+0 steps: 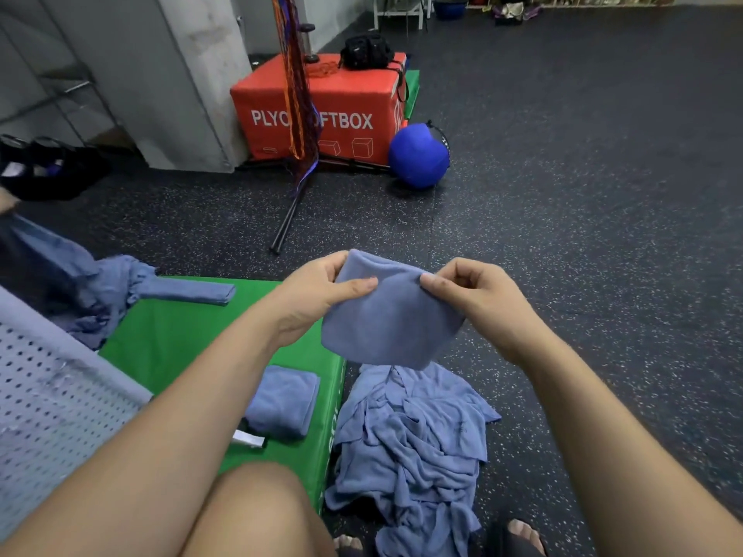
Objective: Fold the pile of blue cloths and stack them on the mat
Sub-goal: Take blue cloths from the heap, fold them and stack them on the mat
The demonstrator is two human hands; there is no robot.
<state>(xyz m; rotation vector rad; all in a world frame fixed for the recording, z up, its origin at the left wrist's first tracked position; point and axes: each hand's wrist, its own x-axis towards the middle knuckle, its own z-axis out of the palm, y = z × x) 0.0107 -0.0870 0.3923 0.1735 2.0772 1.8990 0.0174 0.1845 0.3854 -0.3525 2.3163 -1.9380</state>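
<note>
I hold a folded blue cloth [388, 319] up in the air in front of me. My left hand [317, 295] pinches its upper left edge and my right hand [478, 299] pinches its upper right edge. Below it, a crumpled pile of blue cloths [418, 448] lies on the dark floor beside my feet. The green mat [181, 335] sits to the left, with a folded blue cloth [281, 400] near its right edge. A narrow folded blue cloth [189, 293] lies at the mat's far edge.
More loose blue cloth [92, 287] is heaped at the mat's far left. A perforated grey panel [52, 396] is at the left. A red plyo box [321, 110], a blue ball [418, 154] and a black stand [289, 219] stand on the speckled floor ahead.
</note>
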